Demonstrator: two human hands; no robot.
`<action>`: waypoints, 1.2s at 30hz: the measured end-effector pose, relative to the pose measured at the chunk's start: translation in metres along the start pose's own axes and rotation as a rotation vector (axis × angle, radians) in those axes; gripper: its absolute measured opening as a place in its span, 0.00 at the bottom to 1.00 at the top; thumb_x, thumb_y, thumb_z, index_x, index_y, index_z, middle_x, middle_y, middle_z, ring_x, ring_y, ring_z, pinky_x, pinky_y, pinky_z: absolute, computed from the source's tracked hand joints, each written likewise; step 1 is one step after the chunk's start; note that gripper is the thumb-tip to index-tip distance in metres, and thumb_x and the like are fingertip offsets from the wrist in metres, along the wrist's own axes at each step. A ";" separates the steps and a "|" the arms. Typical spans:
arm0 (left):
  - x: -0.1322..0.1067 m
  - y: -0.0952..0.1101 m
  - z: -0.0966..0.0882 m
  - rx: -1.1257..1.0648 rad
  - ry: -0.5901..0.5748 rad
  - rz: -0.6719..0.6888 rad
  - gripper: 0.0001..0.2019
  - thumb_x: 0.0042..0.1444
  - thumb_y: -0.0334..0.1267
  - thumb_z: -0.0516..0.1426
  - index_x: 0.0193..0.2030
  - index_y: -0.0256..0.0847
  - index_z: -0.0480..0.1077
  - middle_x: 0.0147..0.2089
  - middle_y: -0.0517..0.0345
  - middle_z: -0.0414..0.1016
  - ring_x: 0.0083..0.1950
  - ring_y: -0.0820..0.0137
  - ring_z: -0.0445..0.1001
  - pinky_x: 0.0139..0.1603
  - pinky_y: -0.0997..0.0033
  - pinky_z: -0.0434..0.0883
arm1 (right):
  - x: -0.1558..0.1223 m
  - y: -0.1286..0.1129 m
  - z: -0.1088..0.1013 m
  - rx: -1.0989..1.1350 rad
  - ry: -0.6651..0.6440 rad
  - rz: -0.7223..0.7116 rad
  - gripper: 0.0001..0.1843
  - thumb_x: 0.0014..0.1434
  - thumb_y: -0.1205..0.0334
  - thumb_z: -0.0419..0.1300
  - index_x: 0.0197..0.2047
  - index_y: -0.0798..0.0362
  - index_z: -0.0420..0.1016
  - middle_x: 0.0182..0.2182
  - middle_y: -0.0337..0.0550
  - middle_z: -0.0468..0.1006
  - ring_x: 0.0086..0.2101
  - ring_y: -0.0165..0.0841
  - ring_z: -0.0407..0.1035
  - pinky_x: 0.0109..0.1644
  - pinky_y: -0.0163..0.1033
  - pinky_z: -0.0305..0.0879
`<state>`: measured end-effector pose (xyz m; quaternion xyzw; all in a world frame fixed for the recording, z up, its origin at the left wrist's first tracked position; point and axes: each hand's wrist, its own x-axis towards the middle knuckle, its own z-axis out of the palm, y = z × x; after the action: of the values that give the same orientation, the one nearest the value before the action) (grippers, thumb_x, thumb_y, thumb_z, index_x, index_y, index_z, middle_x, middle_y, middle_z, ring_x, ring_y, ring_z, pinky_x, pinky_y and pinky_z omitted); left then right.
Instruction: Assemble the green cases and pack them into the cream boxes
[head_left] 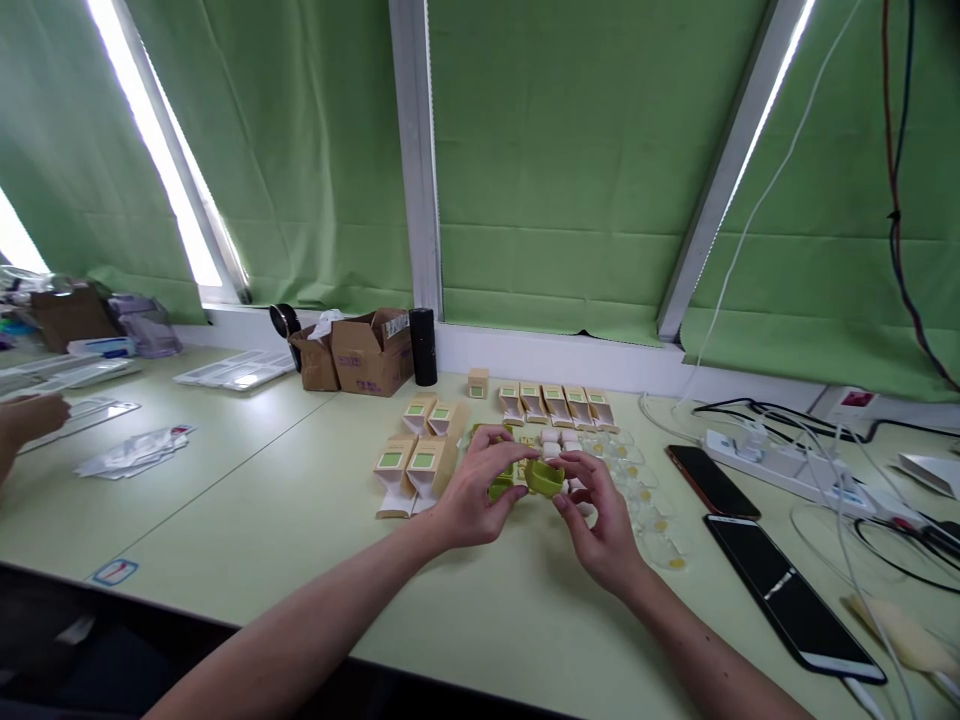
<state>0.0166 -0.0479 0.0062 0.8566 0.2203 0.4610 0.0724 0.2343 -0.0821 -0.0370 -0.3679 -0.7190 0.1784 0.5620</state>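
Note:
A small green plastic case point(545, 478), hollow and shaped like a little cup, is up off the table between my two hands. My left hand point(480, 497) has its index fingertip on the case's upper left edge, with the thumb close below. Thumb and fingers of my right hand point(602, 517) pinch the case's right side. Behind my left fingers another green piece point(501, 485) shows in part. Small white cylindrical pieces point(551, 441) sit just beyond the hands, partly hidden by them. Clear plastic pieces with yellow dots point(665, 550) lie in rows beside my right hand.
Open small cardboard boxes point(422, 462) stand left of my hands, and a row of more boxes point(556, 405) is behind. Phones point(791, 590), a power strip point(780, 465) and cables occupy the right. Brown cartons point(371, 352) and a black cylinder point(423, 347) stand at the back; another person's hand point(34, 415) is far left.

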 end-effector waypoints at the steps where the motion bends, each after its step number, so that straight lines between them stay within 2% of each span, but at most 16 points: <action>1: -0.002 -0.001 0.003 -0.013 0.009 -0.022 0.19 0.63 0.30 0.59 0.61 0.42 0.72 0.50 0.48 0.81 0.57 0.53 0.69 0.59 0.46 0.72 | 0.000 0.000 0.000 0.015 -0.011 0.022 0.20 0.73 0.57 0.56 0.65 0.46 0.62 0.53 0.53 0.81 0.49 0.42 0.78 0.41 0.43 0.79; 6: -0.008 -0.008 0.013 -0.101 0.051 -0.128 0.18 0.65 0.31 0.59 0.61 0.43 0.74 0.48 0.48 0.79 0.55 0.56 0.69 0.55 0.51 0.75 | 0.002 -0.003 0.000 0.092 -0.072 0.125 0.18 0.75 0.53 0.53 0.65 0.46 0.62 0.43 0.46 0.84 0.34 0.35 0.78 0.33 0.38 0.75; 12: -0.012 -0.012 0.020 -0.244 0.083 -0.331 0.15 0.65 0.36 0.61 0.58 0.43 0.78 0.49 0.48 0.74 0.50 0.62 0.76 0.50 0.59 0.80 | 0.005 -0.004 -0.001 0.029 -0.108 0.106 0.28 0.67 0.59 0.61 0.68 0.45 0.63 0.40 0.43 0.83 0.35 0.36 0.77 0.33 0.37 0.74; 18: -0.014 -0.012 0.023 -0.296 0.072 -0.398 0.15 0.65 0.38 0.62 0.58 0.41 0.79 0.47 0.49 0.73 0.47 0.64 0.78 0.48 0.61 0.81 | 0.005 0.001 0.001 -0.003 -0.091 0.117 0.24 0.66 0.60 0.62 0.64 0.46 0.68 0.35 0.40 0.82 0.31 0.34 0.75 0.31 0.36 0.73; 23: -0.012 -0.014 0.020 -0.188 0.065 -0.350 0.13 0.69 0.37 0.57 0.54 0.42 0.81 0.44 0.49 0.73 0.47 0.63 0.76 0.46 0.62 0.80 | 0.005 0.001 0.002 0.018 -0.107 0.141 0.24 0.67 0.58 0.61 0.65 0.46 0.66 0.38 0.43 0.82 0.33 0.35 0.76 0.30 0.36 0.72; 28: -0.011 -0.017 0.016 -0.079 0.071 -0.234 0.12 0.66 0.33 0.60 0.53 0.41 0.80 0.43 0.48 0.76 0.51 0.59 0.73 0.48 0.58 0.79 | 0.003 0.000 0.001 0.044 -0.121 0.132 0.21 0.70 0.53 0.60 0.63 0.46 0.65 0.40 0.45 0.81 0.35 0.36 0.77 0.30 0.36 0.72; 33: -0.010 -0.012 0.008 0.175 0.002 -0.010 0.23 0.64 0.29 0.61 0.65 0.43 0.70 0.52 0.48 0.82 0.59 0.53 0.68 0.60 0.47 0.73 | 0.003 -0.001 0.000 0.047 -0.126 0.121 0.19 0.71 0.49 0.59 0.60 0.46 0.67 0.45 0.46 0.81 0.36 0.36 0.77 0.31 0.36 0.72; 36: -0.011 -0.007 0.006 0.269 -0.051 0.107 0.25 0.65 0.28 0.60 0.68 0.45 0.67 0.59 0.49 0.79 0.63 0.53 0.66 0.65 0.47 0.70 | 0.003 -0.001 0.001 0.032 -0.141 0.116 0.18 0.71 0.48 0.59 0.58 0.47 0.69 0.43 0.45 0.80 0.34 0.35 0.75 0.31 0.37 0.72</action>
<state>0.0141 -0.0463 -0.0081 0.8806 0.2321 0.4084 -0.0621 0.2324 -0.0803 -0.0342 -0.3863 -0.7312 0.2477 0.5047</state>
